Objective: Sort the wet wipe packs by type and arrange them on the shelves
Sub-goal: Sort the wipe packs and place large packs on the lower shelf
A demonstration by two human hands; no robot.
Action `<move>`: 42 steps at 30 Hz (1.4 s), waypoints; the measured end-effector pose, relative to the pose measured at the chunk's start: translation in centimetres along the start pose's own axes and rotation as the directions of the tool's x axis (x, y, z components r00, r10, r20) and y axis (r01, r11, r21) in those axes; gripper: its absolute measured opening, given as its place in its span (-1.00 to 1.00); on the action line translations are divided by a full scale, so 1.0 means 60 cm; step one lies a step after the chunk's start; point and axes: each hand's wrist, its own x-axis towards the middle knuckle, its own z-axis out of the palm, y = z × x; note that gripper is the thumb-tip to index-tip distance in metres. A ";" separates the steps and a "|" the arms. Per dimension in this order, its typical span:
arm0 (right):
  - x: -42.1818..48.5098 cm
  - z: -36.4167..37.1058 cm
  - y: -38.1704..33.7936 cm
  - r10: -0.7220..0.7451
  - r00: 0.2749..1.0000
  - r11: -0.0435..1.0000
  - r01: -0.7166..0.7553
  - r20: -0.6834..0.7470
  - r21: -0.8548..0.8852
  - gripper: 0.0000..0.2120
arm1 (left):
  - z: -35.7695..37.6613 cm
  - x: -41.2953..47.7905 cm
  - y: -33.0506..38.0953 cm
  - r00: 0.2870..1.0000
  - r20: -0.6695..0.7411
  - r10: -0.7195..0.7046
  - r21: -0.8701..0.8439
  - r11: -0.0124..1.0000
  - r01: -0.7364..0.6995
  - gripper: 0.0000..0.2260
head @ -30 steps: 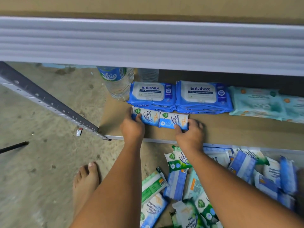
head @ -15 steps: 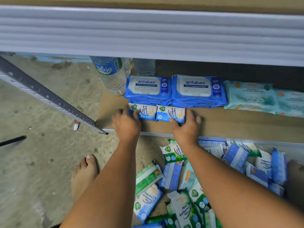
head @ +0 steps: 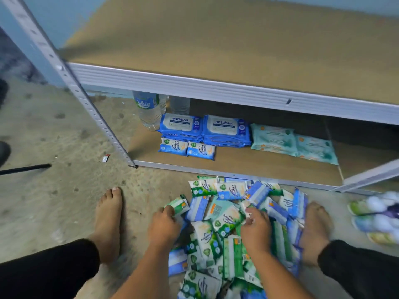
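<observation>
While both grips work the floor pile, the picking step is in hand: choosing the next packs of one type.
Left grip pinches a green pack at the pile's edge. Right grip is buried among packs, and I cannot tell whether it is clamped on one. Ahead of both, the lower shelf has bare board beside the two small blue packs. The carry must likely duck the upper shelf rail. A bare foot crowds the right grip's outer side.

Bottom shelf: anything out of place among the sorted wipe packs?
Yes: a water bottle stands at the left end of the bottom shelf, beside the blue antabax packs. It is no wipe pack; a second bottle stands behind.
</observation>
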 end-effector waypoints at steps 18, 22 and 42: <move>-0.185 -0.107 0.216 0.127 0.794 0.787 0.285 0.595 -0.548 -0.70 | 0.048 -0.218 -0.082 0.944 0.292 -0.153 0.272 0.960 0.072 -0.17; -0.192 -0.102 0.216 0.128 0.763 0.640 0.424 0.633 -0.640 -0.34 | 0.060 -0.208 -0.071 0.947 0.268 -0.179 0.271 0.957 0.104 -0.19; -0.180 -0.095 0.168 0.047 0.859 0.651 0.361 0.510 -0.668 -0.59 | 0.074 -0.195 -0.079 0.953 0.302 -0.037 0.402 0.911 -0.092 -0.34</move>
